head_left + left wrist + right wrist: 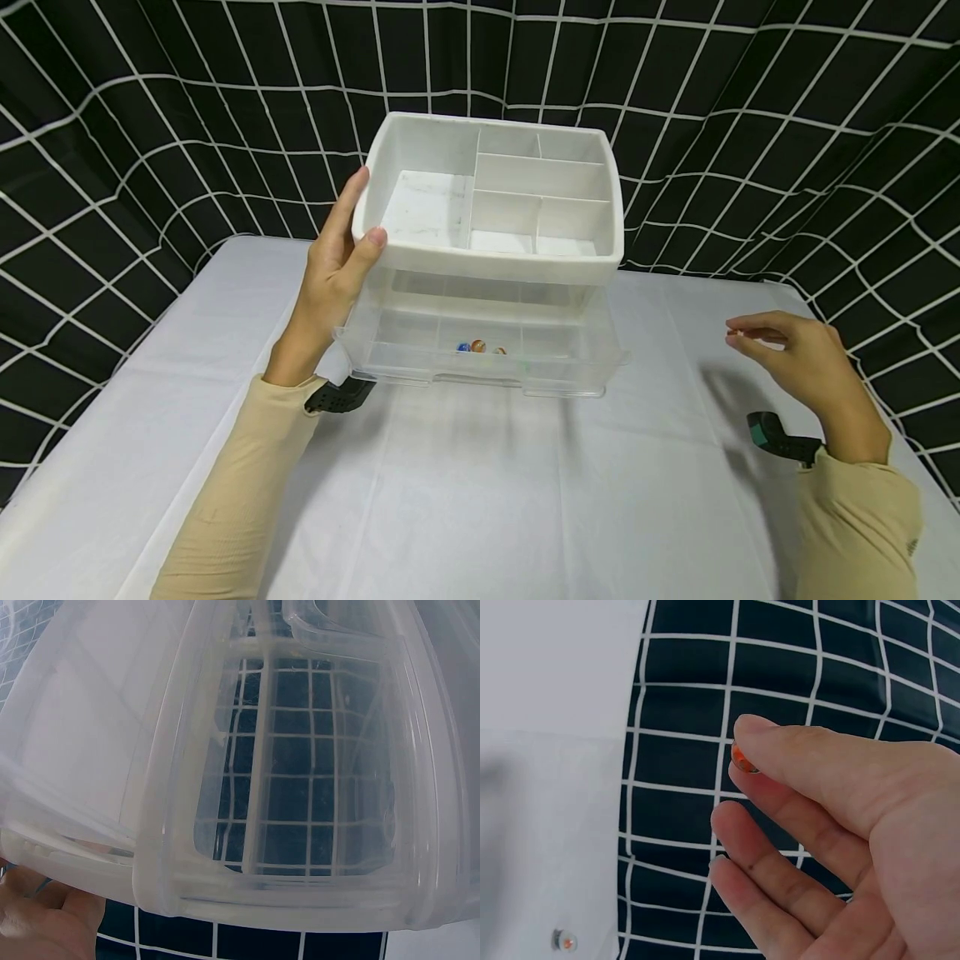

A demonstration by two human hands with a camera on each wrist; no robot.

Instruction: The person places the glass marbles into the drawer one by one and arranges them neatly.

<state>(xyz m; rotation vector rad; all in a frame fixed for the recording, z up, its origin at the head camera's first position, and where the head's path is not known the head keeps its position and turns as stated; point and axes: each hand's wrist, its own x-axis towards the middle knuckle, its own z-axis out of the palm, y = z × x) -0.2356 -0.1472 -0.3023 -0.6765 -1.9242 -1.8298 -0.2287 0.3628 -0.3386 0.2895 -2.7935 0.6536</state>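
A white desktop organizer (487, 262) with a compartmented top stands in the middle of the head view. Below its top a clear drawer (397, 362) is pulled out toward me, and several small glass marbles (478, 346) lie in it. My left hand (330, 271) grips the organizer's upper left corner, the thumb on the front rim. In the left wrist view, fingers of the left hand (49, 922) show at the organizer's edge. Over on the right, my right hand (802, 354) pinches an orange and clear marble (742, 759) between thumb and index finger, apart from the organizer.
Another marble (568, 943) lies on the white tablecloth (465, 500) in the right wrist view. Black cloth with a white grid (675, 75) rises behind the table and on both sides. The organizer's visible top compartments hold nothing.
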